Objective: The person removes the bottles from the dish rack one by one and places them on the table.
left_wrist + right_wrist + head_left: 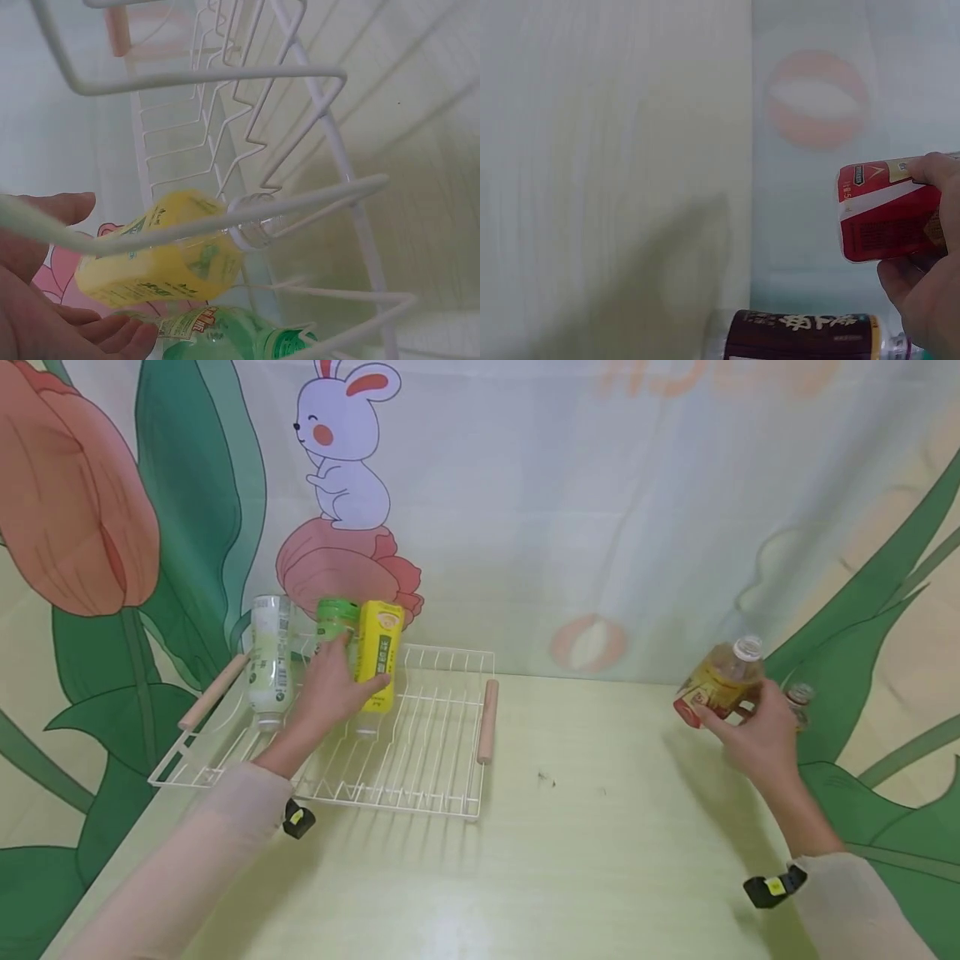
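The left hand [330, 685] reaches over the yellow-labelled clear plastic bottle [381, 652] in the white wire rack [487, 664], its fingers loosely extended rather than clenched; it would do well to steady that bottle without pushing the green plastic bottle [225, 337] just beside. At far right, the right hand [765, 727] grips a tilted red-and-yellow-labelled clear bottle [716, 685] round its body. Best lift it clear of the dark-labelled bottle [802, 335], then lay it neck-near, like its neighbours, in the slots right of the yellow one.
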